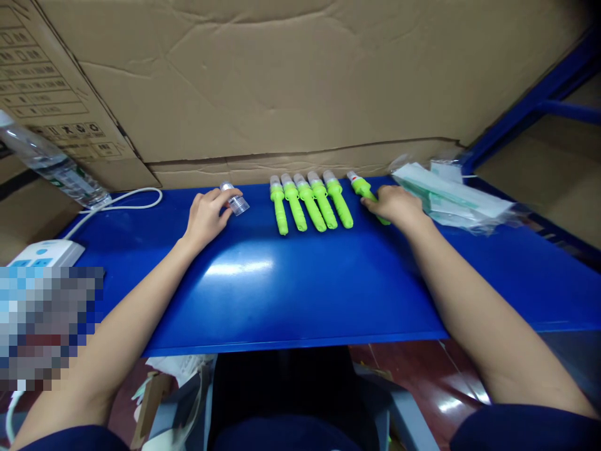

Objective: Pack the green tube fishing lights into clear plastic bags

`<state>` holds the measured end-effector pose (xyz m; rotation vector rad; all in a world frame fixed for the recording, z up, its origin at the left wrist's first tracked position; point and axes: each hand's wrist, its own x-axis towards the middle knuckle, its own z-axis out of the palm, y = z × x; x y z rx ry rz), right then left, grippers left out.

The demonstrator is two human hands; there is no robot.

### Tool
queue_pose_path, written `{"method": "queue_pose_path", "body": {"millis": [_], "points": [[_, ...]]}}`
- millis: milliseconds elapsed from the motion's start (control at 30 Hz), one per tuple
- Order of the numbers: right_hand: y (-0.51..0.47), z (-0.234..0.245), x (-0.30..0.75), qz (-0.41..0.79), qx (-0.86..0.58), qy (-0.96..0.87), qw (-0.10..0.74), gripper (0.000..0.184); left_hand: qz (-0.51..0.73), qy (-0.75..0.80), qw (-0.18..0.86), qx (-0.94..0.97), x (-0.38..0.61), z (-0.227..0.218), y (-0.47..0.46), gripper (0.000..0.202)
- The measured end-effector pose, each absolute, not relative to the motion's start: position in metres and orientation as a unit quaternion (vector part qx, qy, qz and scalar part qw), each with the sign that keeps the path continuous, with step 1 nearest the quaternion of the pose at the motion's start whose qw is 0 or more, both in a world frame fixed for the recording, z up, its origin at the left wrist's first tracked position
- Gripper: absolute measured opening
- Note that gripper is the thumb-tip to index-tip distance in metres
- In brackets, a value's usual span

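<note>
A green stick [360,186] is held by the right hand [390,203], right of five capped sticks [312,210] on the blue table [300,300]; its long axis slants, red tip [354,178] aimed far-left, its body partly covered. A clear cap [236,200], slanted likewise, is pinched by the left hand [206,216]. Carton print [35,81] cannot be read.

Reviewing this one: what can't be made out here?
Head view throughout:
Part of the rightmost lime-green stick, hidden by the right hand.
Part of the clear plastic cap, behind the left hand.
Whatever the pixelated patch covers, near the white power strip.
Carton print, too small and blurred.
</note>
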<state>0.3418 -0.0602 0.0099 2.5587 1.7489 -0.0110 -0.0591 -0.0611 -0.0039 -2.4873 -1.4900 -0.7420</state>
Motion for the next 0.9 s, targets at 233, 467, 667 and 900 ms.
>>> {"method": "queue_pose_path", "body": {"millis": [233, 467, 667, 900], "points": [[-0.0590, 0.0045, 0.3442, 0.012, 0.815, 0.579, 0.020, 0.047, -0.242, -0.507, 0.076, -0.824, -0.0558, 0.0000, -0.0642, 0.040], [-0.0589, 0.0024, 0.3451, 0.018, 0.806, 0.591, 0.015, 0.046, -0.225, -0.516, 0.126, -0.817, -0.0540, -0.0033, -0.0641, 0.049], [-0.0581, 0.0012, 0.3460, 0.017, 0.814, 0.581, -0.001, 0.046, -0.257, -0.520, 0.131, -0.804, -0.0552, -0.0068, -0.0620, 0.052], [-0.0575, 0.0056, 0.3475, 0.001, 0.820, 0.572, 0.004, 0.046, -0.252, -0.541, 0.107, -0.795, -0.0533, -0.0049, -0.0636, 0.047]]}}
